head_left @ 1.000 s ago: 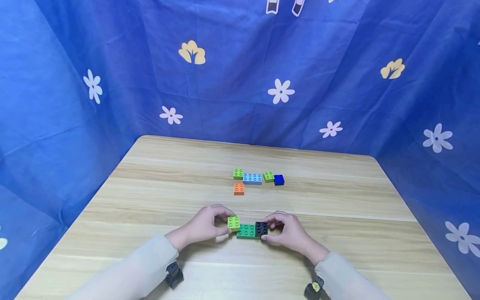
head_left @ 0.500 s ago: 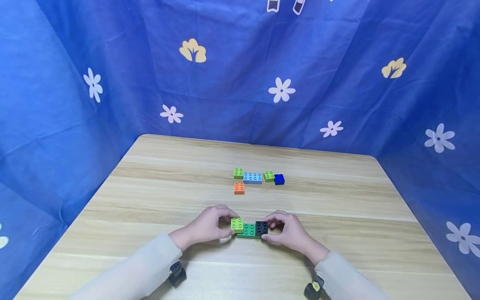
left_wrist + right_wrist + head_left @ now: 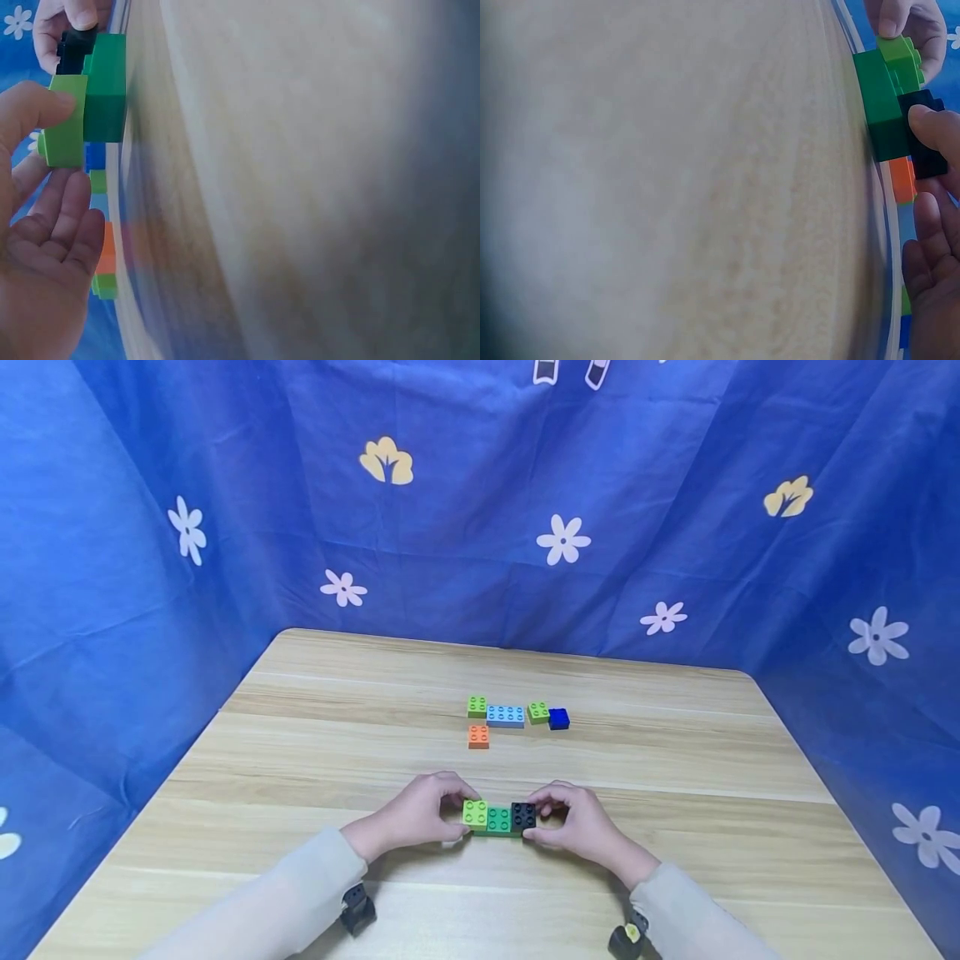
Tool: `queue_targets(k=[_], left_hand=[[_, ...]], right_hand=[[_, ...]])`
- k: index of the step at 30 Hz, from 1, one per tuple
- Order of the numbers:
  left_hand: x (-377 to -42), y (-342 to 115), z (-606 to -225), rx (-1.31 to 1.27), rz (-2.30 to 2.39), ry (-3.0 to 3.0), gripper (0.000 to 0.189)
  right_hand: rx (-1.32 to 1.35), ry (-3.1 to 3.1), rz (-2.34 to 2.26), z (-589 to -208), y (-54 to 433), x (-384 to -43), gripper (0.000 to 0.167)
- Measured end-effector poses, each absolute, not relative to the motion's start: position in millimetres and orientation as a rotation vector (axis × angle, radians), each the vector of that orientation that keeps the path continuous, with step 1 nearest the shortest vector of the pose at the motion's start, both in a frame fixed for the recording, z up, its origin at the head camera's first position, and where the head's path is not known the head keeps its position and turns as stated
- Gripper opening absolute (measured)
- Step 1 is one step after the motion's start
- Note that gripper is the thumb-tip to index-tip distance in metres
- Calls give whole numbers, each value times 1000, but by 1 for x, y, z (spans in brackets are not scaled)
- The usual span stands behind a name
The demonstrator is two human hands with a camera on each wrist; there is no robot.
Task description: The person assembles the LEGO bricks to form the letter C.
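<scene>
Our left hand (image 3: 422, 811) pinches the lime-green brick (image 3: 475, 815), now shifted right onto the long green brick (image 3: 498, 820); our right hand (image 3: 585, 827) pinches the black brick (image 3: 523, 816), so both ends are covered.

The wood-grain table (image 3: 480, 902) bears a green brick (image 3: 498, 823) near; far, an orange brick (image 3: 478, 737), two lime bricks (image 3: 477, 707), a light-blue brick (image 3: 506, 717) and, right, a dark-blue brick (image 3: 558, 719)

Pale wood-grain tabletop (image 3: 645, 743) with rounded corners, creased blue cloth (image 3: 465, 510) behind, white flowers (image 3: 563, 541) printed on it
</scene>
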State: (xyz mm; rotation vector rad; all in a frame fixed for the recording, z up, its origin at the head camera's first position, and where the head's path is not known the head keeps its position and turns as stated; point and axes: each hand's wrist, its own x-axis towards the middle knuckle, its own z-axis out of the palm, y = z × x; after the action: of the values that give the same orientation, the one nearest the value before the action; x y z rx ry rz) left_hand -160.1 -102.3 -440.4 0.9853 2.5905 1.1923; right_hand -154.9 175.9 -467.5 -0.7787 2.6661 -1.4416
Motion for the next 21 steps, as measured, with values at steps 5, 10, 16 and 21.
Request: queue_targets(k=[5,10,16,21], left_hand=[[-162,-103,-443,959,1239,2557,37],[-162,-103,-442,949,1241,2549,37],[-162,-103,-441,944,1241,2542,36],[-162,-103,-440,948,1237,2546,36]], right_hand=[[-774,2662,-1431,-467,176,-155,39],[-762,2610,-1442,-466,178,-157,44],[-707,2434,-1559,-448,182,-159,44],[-691,2456,-1610,-444,191,-171,37]])
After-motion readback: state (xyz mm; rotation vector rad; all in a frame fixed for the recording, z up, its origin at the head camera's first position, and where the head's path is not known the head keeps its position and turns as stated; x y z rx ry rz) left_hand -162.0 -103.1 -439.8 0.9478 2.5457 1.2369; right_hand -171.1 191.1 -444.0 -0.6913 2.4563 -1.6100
